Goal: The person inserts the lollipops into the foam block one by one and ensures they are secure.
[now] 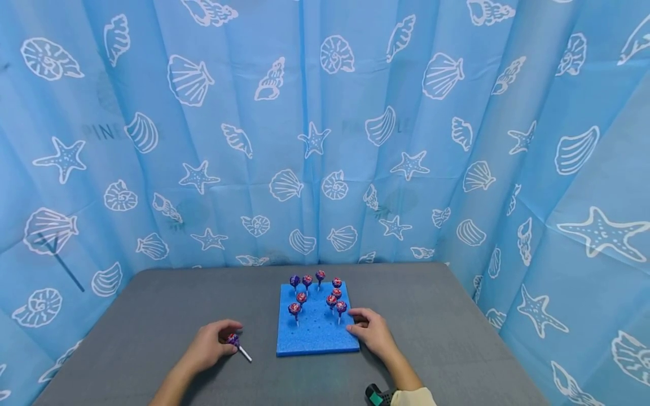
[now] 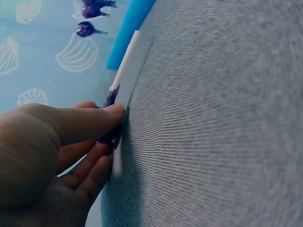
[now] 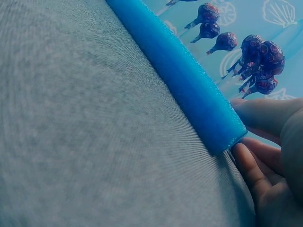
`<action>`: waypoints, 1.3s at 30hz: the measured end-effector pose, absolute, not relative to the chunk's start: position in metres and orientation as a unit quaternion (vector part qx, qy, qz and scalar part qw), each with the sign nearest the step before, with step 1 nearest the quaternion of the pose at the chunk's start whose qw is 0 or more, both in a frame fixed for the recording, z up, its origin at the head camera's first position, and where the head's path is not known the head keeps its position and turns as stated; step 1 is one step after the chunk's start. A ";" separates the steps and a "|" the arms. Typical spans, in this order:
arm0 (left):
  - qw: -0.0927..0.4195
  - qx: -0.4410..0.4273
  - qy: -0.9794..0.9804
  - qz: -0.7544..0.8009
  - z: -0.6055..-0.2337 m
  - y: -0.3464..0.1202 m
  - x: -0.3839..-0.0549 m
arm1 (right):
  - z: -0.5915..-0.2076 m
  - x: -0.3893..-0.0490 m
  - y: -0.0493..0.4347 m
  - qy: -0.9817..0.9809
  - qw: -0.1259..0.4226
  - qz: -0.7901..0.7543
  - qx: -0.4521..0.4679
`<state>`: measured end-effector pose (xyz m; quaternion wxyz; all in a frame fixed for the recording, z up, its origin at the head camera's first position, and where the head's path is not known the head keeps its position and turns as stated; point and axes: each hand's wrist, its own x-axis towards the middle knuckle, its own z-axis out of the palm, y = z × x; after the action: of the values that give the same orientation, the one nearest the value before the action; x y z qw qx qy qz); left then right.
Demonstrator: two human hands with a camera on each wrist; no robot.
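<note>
My left hand (image 1: 209,343) pinches a lollipop (image 1: 233,339) by its purple-and-red wrapped head, low over the table left of the foam board. The white stick (image 2: 126,61) of this lollipop points away from the fingers, toward the board in the left wrist view; the thumb covers much of the head. At the right side of the blue foam board (image 1: 320,341), my right hand (image 1: 374,332) holds the edge between thumb and fingers. Several wrapped lollipops (image 3: 272,56) stand upright in the board, in a left group, a right group and along the back.
Small holes dot the bare middle of the board. Grey cloth covers the table (image 1: 244,301). A blue curtain (image 1: 315,141) with white shell prints hangs behind and at the sides. A black device with a green patch (image 1: 377,396) sits by the right wrist.
</note>
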<state>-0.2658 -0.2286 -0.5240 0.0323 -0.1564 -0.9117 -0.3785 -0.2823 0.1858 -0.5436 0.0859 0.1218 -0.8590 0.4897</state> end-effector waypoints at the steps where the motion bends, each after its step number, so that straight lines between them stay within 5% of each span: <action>1: 0.023 -0.153 -0.910 -0.384 -0.524 -0.229 -0.266 | -0.544 -0.282 0.186 -0.859 0.085 0.491 0.122; 39: 0.057 -0.099 -0.860 -0.498 -0.503 -0.177 -0.252 | -0.542 -0.281 0.185 -0.860 0.082 0.490 0.115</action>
<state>-0.2525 -0.1767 -0.5026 0.0571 -0.0990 -0.8597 -0.4979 -0.2811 0.1848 -0.5418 0.0821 0.1154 -0.8601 0.4900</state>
